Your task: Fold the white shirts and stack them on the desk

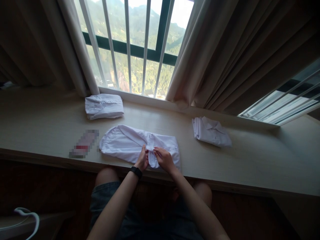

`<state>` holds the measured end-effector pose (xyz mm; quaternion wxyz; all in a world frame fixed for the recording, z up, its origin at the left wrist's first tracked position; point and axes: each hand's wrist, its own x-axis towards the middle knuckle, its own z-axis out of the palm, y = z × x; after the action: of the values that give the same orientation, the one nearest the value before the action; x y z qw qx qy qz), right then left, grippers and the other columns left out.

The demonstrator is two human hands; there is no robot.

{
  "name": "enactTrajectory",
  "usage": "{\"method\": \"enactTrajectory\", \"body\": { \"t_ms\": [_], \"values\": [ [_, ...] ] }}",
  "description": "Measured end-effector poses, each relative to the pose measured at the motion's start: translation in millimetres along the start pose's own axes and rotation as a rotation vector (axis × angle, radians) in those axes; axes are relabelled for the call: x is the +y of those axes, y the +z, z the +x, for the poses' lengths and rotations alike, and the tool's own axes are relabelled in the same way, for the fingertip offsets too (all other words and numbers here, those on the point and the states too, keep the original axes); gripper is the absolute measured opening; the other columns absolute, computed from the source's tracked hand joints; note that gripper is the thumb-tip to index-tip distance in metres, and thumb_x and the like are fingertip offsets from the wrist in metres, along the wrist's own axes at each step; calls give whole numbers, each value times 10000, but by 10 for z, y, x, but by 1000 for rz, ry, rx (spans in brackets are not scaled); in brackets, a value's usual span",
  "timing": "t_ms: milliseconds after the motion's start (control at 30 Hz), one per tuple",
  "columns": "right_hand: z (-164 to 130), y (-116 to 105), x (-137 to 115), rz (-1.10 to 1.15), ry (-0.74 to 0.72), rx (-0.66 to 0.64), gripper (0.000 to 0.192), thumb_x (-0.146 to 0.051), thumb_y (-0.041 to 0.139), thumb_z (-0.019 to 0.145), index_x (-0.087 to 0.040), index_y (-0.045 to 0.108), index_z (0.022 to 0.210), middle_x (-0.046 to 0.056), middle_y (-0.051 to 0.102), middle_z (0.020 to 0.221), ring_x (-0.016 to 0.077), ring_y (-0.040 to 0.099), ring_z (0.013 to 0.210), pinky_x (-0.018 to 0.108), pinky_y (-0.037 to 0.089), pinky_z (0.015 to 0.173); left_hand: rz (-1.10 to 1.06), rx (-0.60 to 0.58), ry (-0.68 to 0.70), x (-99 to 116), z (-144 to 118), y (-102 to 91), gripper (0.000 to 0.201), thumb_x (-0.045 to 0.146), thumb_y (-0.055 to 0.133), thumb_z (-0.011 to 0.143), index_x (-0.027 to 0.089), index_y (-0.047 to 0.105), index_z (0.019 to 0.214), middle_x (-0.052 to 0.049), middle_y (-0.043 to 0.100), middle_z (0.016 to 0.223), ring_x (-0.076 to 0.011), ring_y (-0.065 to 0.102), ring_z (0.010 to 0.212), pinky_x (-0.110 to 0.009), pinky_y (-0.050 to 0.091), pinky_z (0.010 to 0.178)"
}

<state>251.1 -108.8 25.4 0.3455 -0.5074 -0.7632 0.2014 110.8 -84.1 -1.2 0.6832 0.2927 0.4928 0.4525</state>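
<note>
1. White garment point(122, 141), centre stage, lying folded along the front edge of the ledge point(262, 160): thin, soft cloth, rounded at its left end, squarer at its right, with slanting creases across the top.
2. Both hands are busy at it! Left hand point(142, 159) grips a narrow, doubled strip of the cloth from one side, thumb uppermost; right hand point(163, 158) pinches that same strip from the other, fingers bent.
3. Look at the edges: the garment's near side comes right up to the ledge's front edge, and the person's knees are just below. Smooth, pale surface shows to the right, running on towards the ledge's right end.
4. Towards the back edge, left of centre, sits a folded white bundle point(104, 106), compact and thick; over to the right, a folded shirt point(212, 131) shows its collar and buttons.
5. Close by the garment's left end, near the front edge, lies a pixelated object point(85, 141), its details blurred out.
6. Behind it all, heavy curtains point(225, 50) flank a barred window point(136, 66) along the back edge.
</note>
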Motion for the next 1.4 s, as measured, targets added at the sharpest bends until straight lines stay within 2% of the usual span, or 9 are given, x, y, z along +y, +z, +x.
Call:
{"method": "enactTrajectory", "body": {
  "t_ms": [200,333,500,667,767,867,1067,1233,1400],
  "values": [
    [-221,-18,64,222,74,172,374,-308,387,1010,-218,645,1266,78,617,1363,196,574,1277,362,462,1091,140,107,151,-49,52,89,496,591,705,744,161,574,952,-47,658,836,-158,622,743,-256,487,667],
    [-149,-156,186,-27,107,297,448,-302,308,1026,-223,576,1375,75,545,1447,213,429,1410,438,342,1178,233,145,241,-21,206,142,357,476,710,763,169,623,923,-41,666,880,-163,610,823,-249,470,731],
    [-107,-138,350,-462,282,-17,621,-521,474,962,-328,358,1540,45,222,1640,371,87,1523,661,74,1178,252,121,228,25,356,130,489,601,609,820,142,633,985,-83,689,937,-195,637,850,-290,497,749],
    [63,-193,494,-319,354,-227,646,-567,553,896,-342,447,1492,56,388,1570,366,295,1463,608,183,1171,295,50,244,0,278,102,645,571,767,716,169,600,1192,-116,693,1149,-232,656,1024,-314,504,878],
    [385,-394,720,-157,371,-55,443,-366,560,884,-250,656,1300,61,602,1384,253,513,1318,402,338,1146,521,91,322,-43,211,104,672,413,829,677,181,572,1253,-129,674,1215,-250,638,1081,-327,478,922],
    [705,-563,1036,-30,441,144,340,-278,637,791,-214,745,1107,78,678,1262,242,560,1248,364,349,1130,753,121,374,-71,179,92,412,397,716,780,168,632,1111,-113,705,1088,-246,642,998,-332,463,882],
    [901,-625,1513,195,535,131,305,-469,721,689,-172,740,757,65,733,761,218,662,748,329,524,733,785,68,379,-79,205,25,244,398,540,893,181,630,826,-26,684,805,-175,620,789,-262,447,730],
    [807,-544,1654,295,493,207,470,-529,750,629,-159,735,918,93,741,957,207,658,853,294,519,745,787,177,363,-35,139,37,205,340,580,862,171,621,970,-80,696,956,-218,637,897,-318,471,815],
    [638,-402,1750,239,508,419,507,-551,670,713,-185,717,1062,102,716,1110,229,637,1002,330,490,897,984,458,589,297,145,209,387,360,581,872,162,564,1205,-154,646,1194,-288,579,1165,-408,397,1039]
  ]
}}
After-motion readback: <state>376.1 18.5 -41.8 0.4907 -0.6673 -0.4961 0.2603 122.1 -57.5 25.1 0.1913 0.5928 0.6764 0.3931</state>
